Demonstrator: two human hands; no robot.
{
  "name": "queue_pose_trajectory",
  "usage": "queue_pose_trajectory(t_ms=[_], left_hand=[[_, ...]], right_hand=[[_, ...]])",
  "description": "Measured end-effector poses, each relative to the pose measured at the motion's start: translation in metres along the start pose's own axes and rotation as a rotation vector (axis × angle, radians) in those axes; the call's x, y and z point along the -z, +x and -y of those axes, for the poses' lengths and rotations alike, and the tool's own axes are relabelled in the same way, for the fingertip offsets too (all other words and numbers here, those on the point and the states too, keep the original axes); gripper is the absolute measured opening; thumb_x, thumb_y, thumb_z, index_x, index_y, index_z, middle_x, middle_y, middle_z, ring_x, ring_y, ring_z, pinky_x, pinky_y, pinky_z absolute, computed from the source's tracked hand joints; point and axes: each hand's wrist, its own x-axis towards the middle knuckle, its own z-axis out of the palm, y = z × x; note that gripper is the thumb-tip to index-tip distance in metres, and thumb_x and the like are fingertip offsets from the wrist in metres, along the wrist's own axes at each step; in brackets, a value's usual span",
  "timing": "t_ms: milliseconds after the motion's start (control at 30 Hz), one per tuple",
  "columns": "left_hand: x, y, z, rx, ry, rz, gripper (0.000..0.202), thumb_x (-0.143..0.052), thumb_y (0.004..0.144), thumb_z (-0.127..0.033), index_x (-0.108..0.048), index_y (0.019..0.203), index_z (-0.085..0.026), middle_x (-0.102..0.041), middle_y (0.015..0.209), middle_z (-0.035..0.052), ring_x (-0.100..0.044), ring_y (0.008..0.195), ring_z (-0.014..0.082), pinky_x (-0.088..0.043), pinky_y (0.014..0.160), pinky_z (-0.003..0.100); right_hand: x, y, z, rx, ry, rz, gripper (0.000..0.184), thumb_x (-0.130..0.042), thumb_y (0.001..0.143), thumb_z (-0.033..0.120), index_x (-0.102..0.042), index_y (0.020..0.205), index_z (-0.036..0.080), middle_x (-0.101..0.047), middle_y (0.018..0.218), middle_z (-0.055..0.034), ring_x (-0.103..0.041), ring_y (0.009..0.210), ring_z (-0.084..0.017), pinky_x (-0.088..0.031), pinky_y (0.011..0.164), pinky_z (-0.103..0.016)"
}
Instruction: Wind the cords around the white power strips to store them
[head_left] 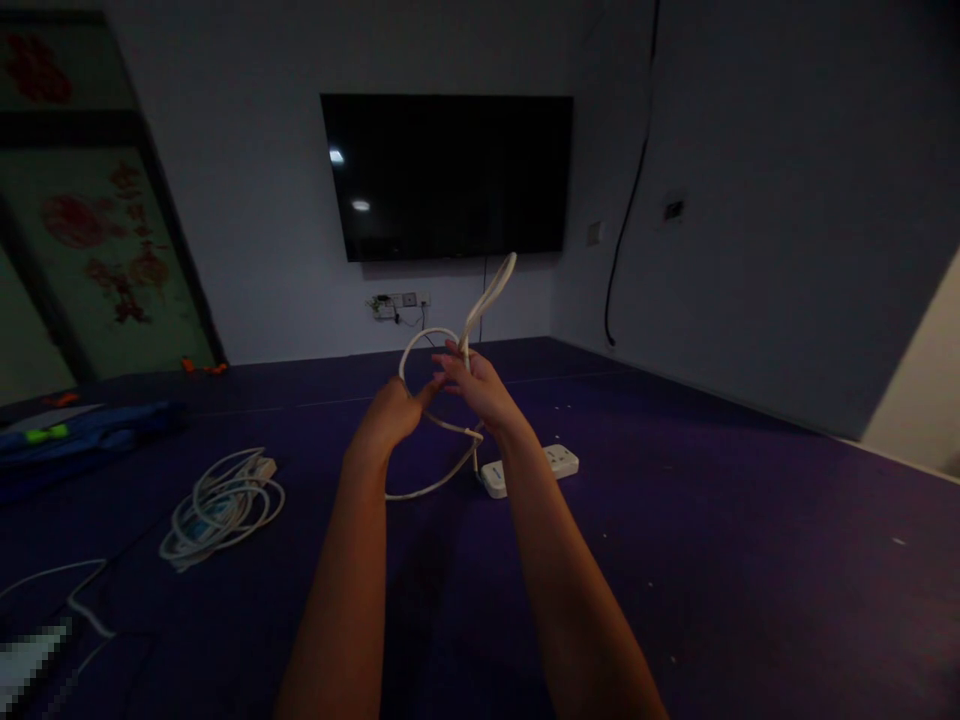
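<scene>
Both my hands are raised over the purple floor with a white power cord (pixel 491 292) between them. My right hand (pixel 480 385) is closed around gathered loops of the cord, which stick up above its fingers. Close beside it, my left hand (pixel 397 410) pinches the same cord where a loop curves down. More cord hangs below the hands and rests partly on the floor. It runs to a white power strip (pixel 564 461) lying flat there, partly hidden behind my right forearm.
On the floor to the left lies another coiled white cord (pixel 217 510). Farther left are blue cloth (pixel 127 440) and a white cable (pixel 90 612). A television (pixel 457 180) hangs on the wall ahead, above several sockets (pixel 409 299). A black cable (pixel 628 215) dangles along the right wall.
</scene>
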Motion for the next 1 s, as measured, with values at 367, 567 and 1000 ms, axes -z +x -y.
queue_pose_trajectory(t_ms=[367,567,1000], left_hand=[[-0.002,0.005,0.012,0.024,-0.100,0.107,0.056,-0.059,0.070,-0.063,-0.051,0.035,-0.020,-0.051,0.035,0.0071,-0.049,0.033,0.0163,-0.030,0.041,0.026],[-0.007,0.010,0.015,-0.029,-0.057,0.155,0.050,-0.061,0.072,-0.054,-0.054,0.038,-0.018,-0.054,0.038,0.0085,-0.052,0.036,0.0181,-0.032,0.042,0.026],[0.003,-0.004,-0.003,-0.189,0.002,0.208,0.032,-0.064,0.069,-0.040,-0.060,0.047,-0.018,-0.060,0.046,0.0059,-0.055,0.043,0.0162,-0.033,0.046,0.025]], right_hand=[[-0.006,0.005,-0.011,-0.002,-0.050,0.069,0.024,-0.049,0.088,0.032,-0.058,0.105,0.018,-0.066,0.100,-0.0064,-0.060,0.072,-0.013,-0.051,0.060,-0.024],[-0.013,0.002,-0.009,-0.071,0.014,0.022,0.031,-0.042,0.091,0.030,-0.049,0.119,0.021,-0.065,0.103,-0.0067,-0.061,0.062,-0.011,-0.049,0.056,-0.023],[-0.009,0.001,-0.013,0.045,-0.009,0.100,0.060,-0.067,0.071,0.026,-0.041,0.124,0.019,-0.064,0.097,-0.0065,-0.064,0.077,-0.017,-0.052,0.057,-0.025]])
